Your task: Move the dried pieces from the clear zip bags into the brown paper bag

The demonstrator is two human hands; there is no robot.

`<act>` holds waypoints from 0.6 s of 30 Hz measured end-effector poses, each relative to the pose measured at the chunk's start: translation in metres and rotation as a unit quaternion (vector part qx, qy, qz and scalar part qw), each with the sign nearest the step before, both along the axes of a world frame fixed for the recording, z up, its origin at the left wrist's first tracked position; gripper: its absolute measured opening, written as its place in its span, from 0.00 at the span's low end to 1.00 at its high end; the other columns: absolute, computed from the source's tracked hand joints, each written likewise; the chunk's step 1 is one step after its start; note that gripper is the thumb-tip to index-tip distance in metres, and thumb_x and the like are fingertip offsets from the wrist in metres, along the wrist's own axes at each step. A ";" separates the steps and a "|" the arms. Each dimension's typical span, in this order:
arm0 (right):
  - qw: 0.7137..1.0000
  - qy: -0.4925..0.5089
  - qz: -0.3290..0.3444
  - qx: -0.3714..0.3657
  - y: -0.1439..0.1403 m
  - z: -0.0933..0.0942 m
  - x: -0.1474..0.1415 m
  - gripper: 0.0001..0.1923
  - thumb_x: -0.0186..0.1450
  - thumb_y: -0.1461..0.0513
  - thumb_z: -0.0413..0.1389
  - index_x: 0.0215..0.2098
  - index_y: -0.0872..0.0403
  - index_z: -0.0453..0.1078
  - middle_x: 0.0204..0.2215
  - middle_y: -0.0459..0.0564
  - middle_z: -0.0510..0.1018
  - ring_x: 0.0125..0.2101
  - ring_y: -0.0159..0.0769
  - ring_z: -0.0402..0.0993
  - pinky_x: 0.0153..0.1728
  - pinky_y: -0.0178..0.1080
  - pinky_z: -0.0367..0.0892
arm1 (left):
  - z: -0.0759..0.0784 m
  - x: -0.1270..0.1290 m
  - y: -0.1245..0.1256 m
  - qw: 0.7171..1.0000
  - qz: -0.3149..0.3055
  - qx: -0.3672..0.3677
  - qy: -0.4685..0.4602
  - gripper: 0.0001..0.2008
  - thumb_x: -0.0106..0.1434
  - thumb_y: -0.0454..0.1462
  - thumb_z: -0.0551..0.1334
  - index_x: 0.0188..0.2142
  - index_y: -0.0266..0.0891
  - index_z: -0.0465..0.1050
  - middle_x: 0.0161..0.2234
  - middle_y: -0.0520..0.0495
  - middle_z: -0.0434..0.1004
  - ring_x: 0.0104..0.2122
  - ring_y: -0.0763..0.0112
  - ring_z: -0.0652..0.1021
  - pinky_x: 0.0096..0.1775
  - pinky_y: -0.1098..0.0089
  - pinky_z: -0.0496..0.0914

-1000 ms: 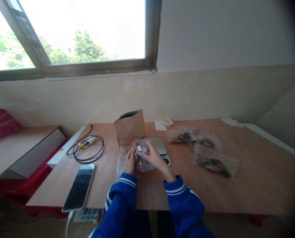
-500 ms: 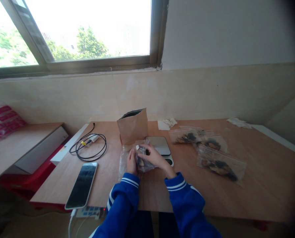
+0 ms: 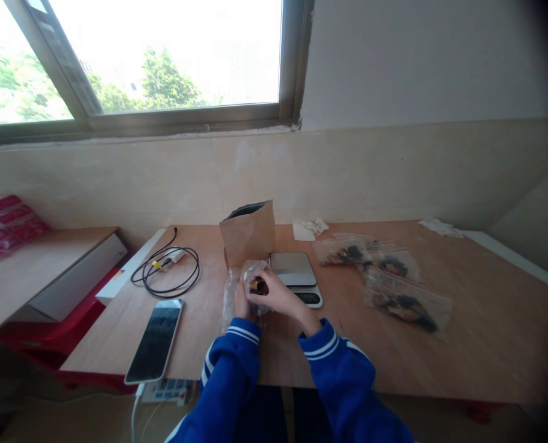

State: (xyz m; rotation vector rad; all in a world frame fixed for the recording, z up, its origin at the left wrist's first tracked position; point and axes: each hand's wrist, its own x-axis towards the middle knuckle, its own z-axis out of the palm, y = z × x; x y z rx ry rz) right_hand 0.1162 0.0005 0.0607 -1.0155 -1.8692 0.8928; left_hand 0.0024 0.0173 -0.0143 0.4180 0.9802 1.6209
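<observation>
Clear plastic bag (image 3: 250,284) of dark pieces sits low over the table (image 3: 440,357) beside the scale (image 3: 296,272), pinched by left hand (image 3: 241,301) and right hand (image 3: 276,295); best keep both grips even, mouth upward.

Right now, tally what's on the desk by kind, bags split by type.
Clear zip bags, filled: 4, one in both hands, three lying right
Brown paper bag: 1
Scale: 1
Phone: 1
Coiled cable: 1
Total: 8
</observation>
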 end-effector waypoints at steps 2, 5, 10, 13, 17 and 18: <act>1.000 0.001 0.014 -0.008 0.001 0.002 0.000 0.19 0.54 0.62 0.62 0.44 0.54 0.70 0.44 0.53 0.73 0.47 0.44 0.69 0.51 0.47 0.63 | 0.001 0.000 0.000 1.000 -0.003 -0.003 -0.003 0.14 0.62 0.42 0.58 0.39 0.33 0.75 0.37 0.41 0.80 0.42 0.61 0.79 0.52 0.60 0.67; 0.999 0.031 0.015 -0.024 0.004 0.005 0.001 0.17 0.53 0.65 0.61 0.42 0.54 0.71 0.40 0.52 0.77 0.41 0.42 0.73 0.46 0.45 0.67 | 0.003 0.000 -0.001 1.000 -0.009 -0.010 -0.012 0.15 0.62 0.43 0.59 0.38 0.32 0.76 0.36 0.41 0.81 0.40 0.61 0.80 0.49 0.62 0.69; 0.988 0.118 -0.058 -0.078 0.011 0.008 0.004 0.20 0.51 0.63 0.63 0.43 0.54 0.71 0.37 0.51 0.79 0.37 0.41 0.75 0.41 0.44 0.70 | 0.010 0.001 -0.003 0.995 -0.037 -0.024 -0.090 0.17 0.62 0.44 0.57 0.39 0.32 0.76 0.35 0.40 0.81 0.39 0.61 0.80 0.45 0.63 0.71; 0.976 0.179 -0.068 -0.102 0.013 0.012 0.003 0.21 0.51 0.62 0.63 0.43 0.54 0.71 0.37 0.51 0.79 0.38 0.40 0.75 0.42 0.45 0.70 | 0.014 0.001 -0.003 0.992 -0.038 -0.018 -0.117 0.16 0.63 0.43 0.56 0.39 0.32 0.75 0.32 0.42 0.80 0.36 0.63 0.80 0.43 0.65 0.72; 0.932 0.326 -0.058 -0.149 0.013 0.018 0.001 0.19 0.49 0.63 0.64 0.40 0.53 0.71 0.38 0.49 0.78 0.40 0.38 0.75 0.48 0.44 0.68 | 0.017 -0.001 -0.003 0.991 -0.037 -0.010 -0.125 0.15 0.62 0.42 0.56 0.40 0.33 0.75 0.30 0.44 0.80 0.33 0.65 0.80 0.41 0.67 0.72; 0.912 0.371 -0.048 -0.168 0.013 0.019 0.000 0.18 0.48 0.63 0.64 0.38 0.53 0.71 0.38 0.48 0.78 0.41 0.37 0.75 0.49 0.44 0.68 | 0.017 -0.001 -0.003 0.992 -0.036 -0.010 -0.123 0.15 0.62 0.42 0.57 0.41 0.33 0.74 0.30 0.44 0.80 0.32 0.66 0.80 0.40 0.67 0.72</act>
